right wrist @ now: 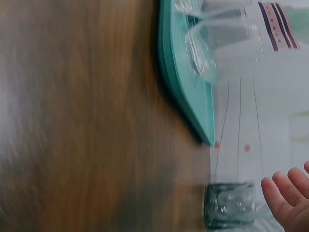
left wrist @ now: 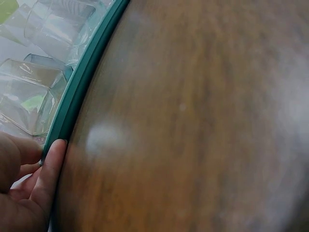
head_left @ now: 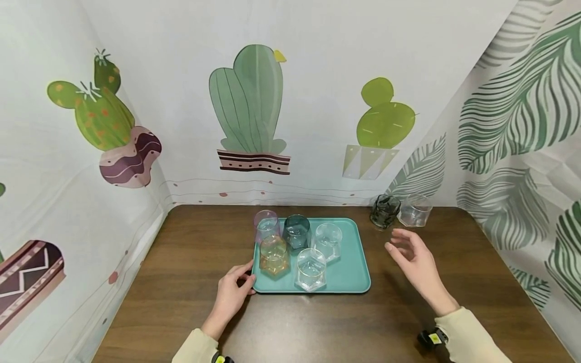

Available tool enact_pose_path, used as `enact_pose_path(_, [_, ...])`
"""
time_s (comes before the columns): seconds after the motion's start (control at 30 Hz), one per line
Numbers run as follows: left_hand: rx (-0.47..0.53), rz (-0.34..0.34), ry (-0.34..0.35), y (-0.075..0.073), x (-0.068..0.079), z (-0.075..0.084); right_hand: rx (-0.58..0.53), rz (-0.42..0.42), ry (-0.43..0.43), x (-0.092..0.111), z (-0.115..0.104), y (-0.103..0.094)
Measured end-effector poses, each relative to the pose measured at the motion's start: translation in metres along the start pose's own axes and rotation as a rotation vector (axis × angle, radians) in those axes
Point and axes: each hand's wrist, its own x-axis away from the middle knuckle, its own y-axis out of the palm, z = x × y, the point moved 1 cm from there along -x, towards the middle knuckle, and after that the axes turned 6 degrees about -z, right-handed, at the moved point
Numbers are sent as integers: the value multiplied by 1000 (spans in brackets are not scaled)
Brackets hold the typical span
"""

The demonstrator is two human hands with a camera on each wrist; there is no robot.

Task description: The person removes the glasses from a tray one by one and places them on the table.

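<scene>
A teal tray lies on the table, with several glasses gathered on its left and middle. Its left rim is pinched by my left hand near the front corner, and the left wrist view shows fingers against the outer edge. On the tray are a purple-tinted glass, an amber glass, a dark blue glass and clear glasses. My right hand hovers right of the tray with loosely bent fingers, holding nothing. Just beyond its fingertips stands a dark grey glass, beside a clear glass.
The brown wooden table ends at the back against a white cloth printed with cacti and leaves. The dark grey and clear glasses off the tray stand near that back edge, at the right.
</scene>
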Motion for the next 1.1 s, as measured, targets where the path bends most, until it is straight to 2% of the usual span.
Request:
enact_pose_path(0.4, [-11,0,-1,1,0,1,20,-72,-64,12,-28,26])
enact_pose_path(0.8, [-19,5,6,2,-1,1,17,-147,-148,22,-47,57])
enact_pose_path(1.1, [-8,6,2,1,-1,0,-10,-186,-259,26,-52,82])
